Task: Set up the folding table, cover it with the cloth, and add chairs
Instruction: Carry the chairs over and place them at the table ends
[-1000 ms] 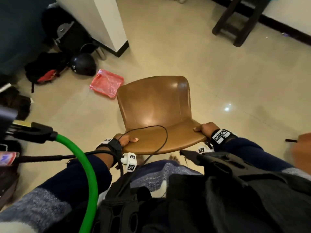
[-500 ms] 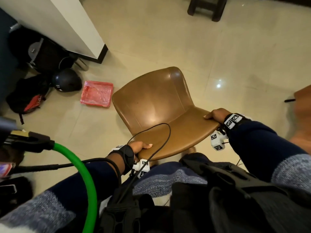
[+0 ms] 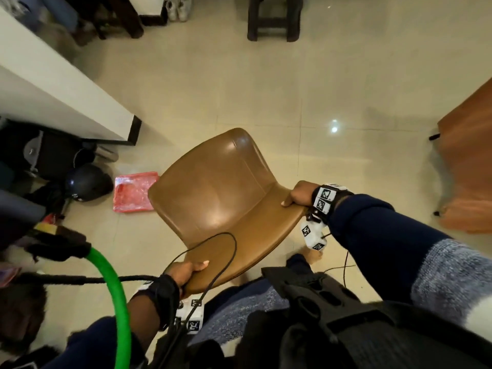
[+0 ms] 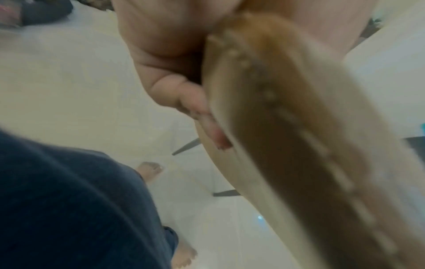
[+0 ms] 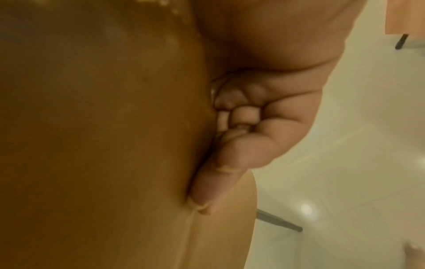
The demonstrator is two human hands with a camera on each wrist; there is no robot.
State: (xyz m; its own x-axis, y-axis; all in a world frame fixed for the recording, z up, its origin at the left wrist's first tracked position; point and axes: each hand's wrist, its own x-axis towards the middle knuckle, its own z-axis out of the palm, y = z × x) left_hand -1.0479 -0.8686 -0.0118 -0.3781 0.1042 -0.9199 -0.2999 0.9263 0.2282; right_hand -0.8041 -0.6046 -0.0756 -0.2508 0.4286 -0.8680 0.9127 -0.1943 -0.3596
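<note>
Two hands carry a brown chair (image 3: 223,193) above the tiled floor (image 3: 239,83): the left hand (image 3: 185,271) grips the seat's near edge, thumb on top, while the right hand (image 3: 299,194) holds the far side, fingers (image 5: 220,163) curled beneath. An orange-draped worktop (image 3: 468,166) stands at right.

Place: a lived-in home interior, judging by the furniture and personal belongings.
Floor: glossy beige tiled floor (image 3: 239,75) is reflecting a ceiling light.
Shoes: a pair of white sneakers (image 3: 177,8) is sitting by the far wall.
Clutter: a dark helmet (image 3: 87,182) and black bags (image 3: 40,153) are lying beside a white partition wall (image 3: 53,83).
Furniture: a dark wooden stool (image 3: 274,20) is standing at the far end; an orange cloth (image 3: 471,161) is hanging at the right edge.
</note>
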